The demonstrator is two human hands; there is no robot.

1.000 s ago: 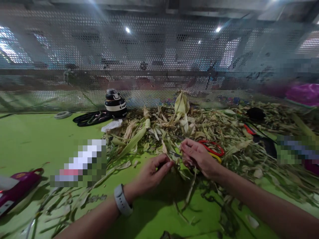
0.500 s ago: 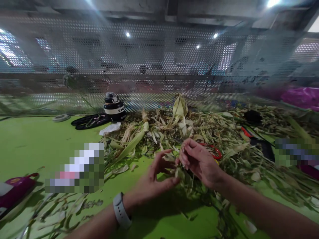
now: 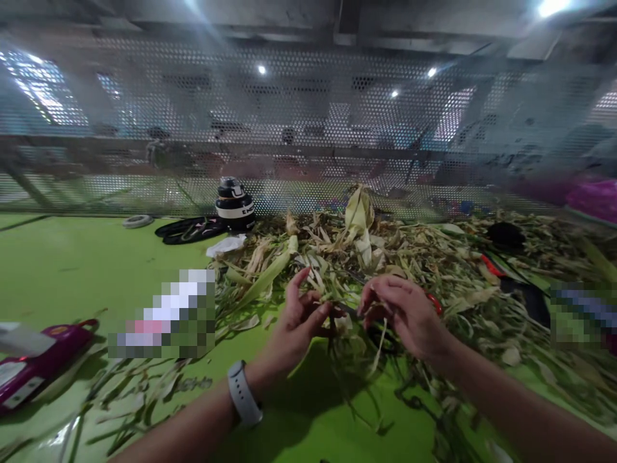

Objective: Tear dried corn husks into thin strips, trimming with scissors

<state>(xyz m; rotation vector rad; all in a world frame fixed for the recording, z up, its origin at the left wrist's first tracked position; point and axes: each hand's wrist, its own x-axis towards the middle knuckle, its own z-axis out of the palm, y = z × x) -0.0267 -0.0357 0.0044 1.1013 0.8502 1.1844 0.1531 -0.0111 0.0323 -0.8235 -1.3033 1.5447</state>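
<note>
My left hand point(image 3: 301, 318) is closed in a pinch over the green table point(image 3: 308, 399), with thin plant stems point(image 3: 333, 347) at its fingertips and trailing below. My right hand point(image 3: 402, 315) is closed too, its fingers around a narrow pale leaf strip point(image 3: 382, 347) that hangs down. The two hands are a short gap apart, with more thin stalks between them. Behind them spreads a heap of dry, husk-like leaves point(image 3: 322, 241). A red loop handle point(image 3: 435, 302) shows just beyond my right hand, partly hidden.
A dark bottle point(image 3: 234, 209) with a white band stands at the back, beside black loops point(image 3: 187, 230) and a pale ring point(image 3: 137, 221). A magenta tool point(image 3: 53, 347) lies at the left. Along the far edge rises a perforated screen point(image 3: 299, 116). Leaf scraps point(image 3: 139, 399) litter the left front.
My left hand has gone from spread fingers to a pinch on thin stems. A pale strip now hangs from my right hand, and the hands are farther apart. The view has shifted left.
</note>
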